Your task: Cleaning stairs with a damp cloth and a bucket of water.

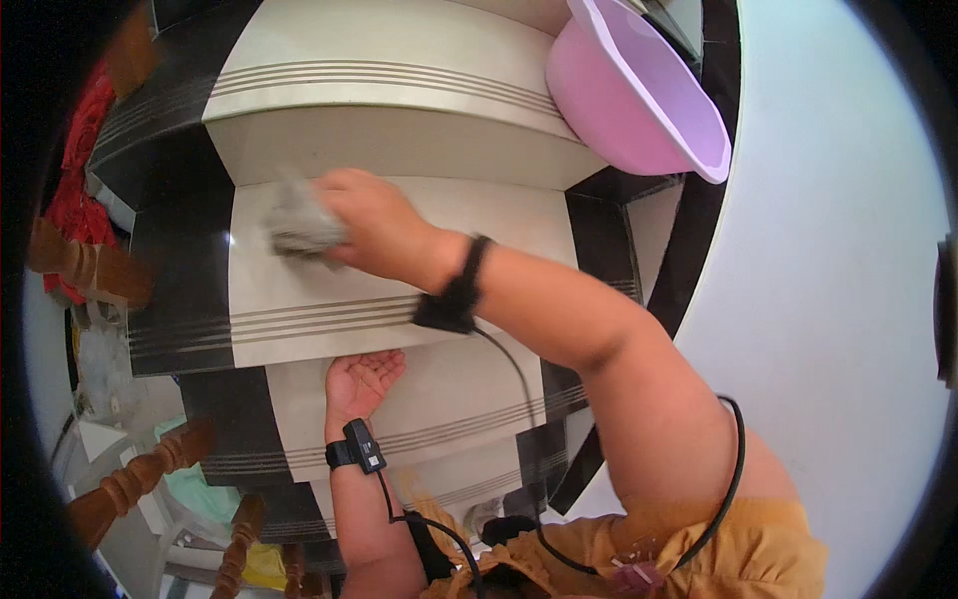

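My right hand (374,221) grips a bunched grey cloth (303,221), both blurred, over the left part of a cream stair tread (479,224) with dark side borders. Below that tread's grooved front edge, my left hand (365,382) lies palm up, fingers loosely curled, with nothing in it. Its fingertips come up to the underside of the tread's lip; whether they touch it I cannot tell. Black straps with small devices and cables circle both wrists.
A pink plastic tub (614,97) stands tilted in view on the step above, at the right by the white wall (816,262). Turned wooden balusters (142,487) line the left side. Red cloth (78,180) hangs beyond them. Lower steps (426,442) descend towards my body.
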`<state>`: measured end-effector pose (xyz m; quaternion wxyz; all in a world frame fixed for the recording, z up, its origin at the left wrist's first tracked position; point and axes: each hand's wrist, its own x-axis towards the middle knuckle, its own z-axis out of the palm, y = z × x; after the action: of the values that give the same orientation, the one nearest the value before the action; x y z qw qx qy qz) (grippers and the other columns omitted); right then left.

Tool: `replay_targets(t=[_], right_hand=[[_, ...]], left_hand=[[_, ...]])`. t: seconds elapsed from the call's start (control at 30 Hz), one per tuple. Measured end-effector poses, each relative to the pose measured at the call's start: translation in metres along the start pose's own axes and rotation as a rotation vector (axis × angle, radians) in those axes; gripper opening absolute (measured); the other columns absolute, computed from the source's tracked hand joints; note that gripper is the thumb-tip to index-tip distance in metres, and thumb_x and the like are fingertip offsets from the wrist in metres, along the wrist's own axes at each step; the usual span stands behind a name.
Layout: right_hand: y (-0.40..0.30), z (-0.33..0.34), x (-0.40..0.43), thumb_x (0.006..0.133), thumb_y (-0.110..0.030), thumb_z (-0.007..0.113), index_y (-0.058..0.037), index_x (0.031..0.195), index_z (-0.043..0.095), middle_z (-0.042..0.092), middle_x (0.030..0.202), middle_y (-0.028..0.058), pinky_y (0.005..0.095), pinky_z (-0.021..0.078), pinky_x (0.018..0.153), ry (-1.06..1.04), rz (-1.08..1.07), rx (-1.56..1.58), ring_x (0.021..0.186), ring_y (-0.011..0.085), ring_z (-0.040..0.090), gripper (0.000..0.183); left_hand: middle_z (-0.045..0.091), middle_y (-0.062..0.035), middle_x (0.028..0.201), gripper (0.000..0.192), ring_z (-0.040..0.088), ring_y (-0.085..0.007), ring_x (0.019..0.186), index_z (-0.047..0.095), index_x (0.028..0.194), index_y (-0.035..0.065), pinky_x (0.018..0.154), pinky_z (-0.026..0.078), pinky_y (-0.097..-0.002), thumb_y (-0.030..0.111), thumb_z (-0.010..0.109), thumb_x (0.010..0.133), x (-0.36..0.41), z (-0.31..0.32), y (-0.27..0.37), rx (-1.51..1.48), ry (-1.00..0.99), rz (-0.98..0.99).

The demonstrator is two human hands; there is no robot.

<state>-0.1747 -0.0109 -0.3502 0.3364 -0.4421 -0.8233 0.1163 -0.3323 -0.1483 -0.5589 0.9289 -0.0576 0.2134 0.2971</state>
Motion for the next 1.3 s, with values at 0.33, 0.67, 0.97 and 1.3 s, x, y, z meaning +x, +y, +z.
replay_targets(t=[0.33, 0.67, 0.97, 1.3], right_hand=[[0.137, -0.084, -0.095, 0.079, -0.009, 0.07, 0.0009, 0.107, 0.059, 0.057, 0.102, 0.0217, 0.0465, 0.0402, 0.088, 0.588, 0.405, -0.602, 0.097, 0.0413, 0.051, 0.032], [0.018, 0.023, 0.067, 0.074, -0.008, 0.064, -0.015, 0.101, 0.069, 0.063, 0.109, 0.0002, 0.0331, 0.0469, 0.088, -0.128, -0.688, -0.499, 0.106, 0.0232, 0.056, 0.028], [0.049, -0.032, 0.098, 0.088, -0.02, 0.054, -0.0163, 0.133, 0.051, 0.038, 0.147, 0.0007, 0.0321, 0.0302, 0.111, -0.557, -1.106, -1.297, 0.136, 0.0194, 0.034, 0.045], [0.082, -0.051, -0.004, 0.087, -0.015, 0.057, -0.0153, 0.123, 0.059, 0.051, 0.137, 0.0031, 0.0339, 0.0534, 0.092, -0.869, -0.523, -0.803, 0.125, 0.0249, 0.049, 0.036]], left_hand=[[0.066, -0.022, 0.107, 0.044, 0.062, -0.0354, 0.104, 0.062, 0.108, -0.0086, 0.094, 0.05, -0.0464, 0.028, 0.042, 0.096, -0.003, 0.026, 0.0, 0.013, 0.064, 0.007], [0.065, -0.0247, 0.11, 0.042, 0.061, -0.0375, 0.109, 0.062, 0.107, -0.0096, 0.099, 0.047, -0.048, 0.024, 0.039, 0.096, -0.011, 0.012, 0.001, -0.045, 0.043, 0.004], [0.066, -0.0234, 0.111, 0.044, 0.062, -0.0362, 0.105, 0.063, 0.107, -0.0079, 0.097, 0.048, -0.0475, 0.028, 0.041, 0.095, -0.005, 0.008, 0.001, -0.02, -0.046, 0.011], [0.064, -0.0231, 0.11, 0.042, 0.062, -0.037, 0.104, 0.06, 0.108, -0.0087, 0.097, 0.048, -0.048, 0.026, 0.039, 0.097, -0.005, 0.011, -0.003, -0.036, 0.07, 0.034]])
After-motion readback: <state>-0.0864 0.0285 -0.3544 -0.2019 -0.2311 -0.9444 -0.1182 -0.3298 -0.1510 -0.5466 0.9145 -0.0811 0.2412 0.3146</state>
